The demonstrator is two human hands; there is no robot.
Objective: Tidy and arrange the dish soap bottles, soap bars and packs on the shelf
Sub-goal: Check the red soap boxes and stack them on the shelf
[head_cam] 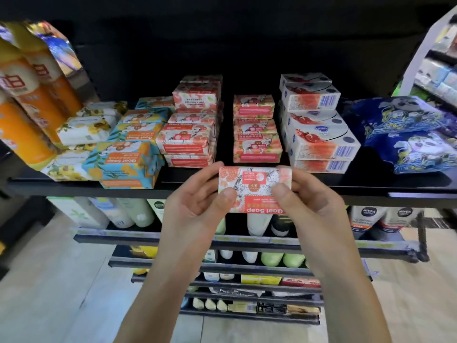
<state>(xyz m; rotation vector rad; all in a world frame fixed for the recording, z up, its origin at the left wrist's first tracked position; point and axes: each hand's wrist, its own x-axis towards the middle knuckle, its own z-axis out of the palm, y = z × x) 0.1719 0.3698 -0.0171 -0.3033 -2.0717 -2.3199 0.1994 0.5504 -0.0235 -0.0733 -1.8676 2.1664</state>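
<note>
two bare forearms, slim wrists, left hand [195,206], right hand [312,204] (short, plain thumbnails)

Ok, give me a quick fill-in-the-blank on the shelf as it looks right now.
1. The left hand and right hand together hold a soap bar labelled ____ Soap.
2. Its printed name reads ____ to the camera.
3. The blue panda packs lie at the shelf's ____ end.
4. The orange bottles stand at its ____ end.
Missing: Goat; upside down; right; left.
</note>
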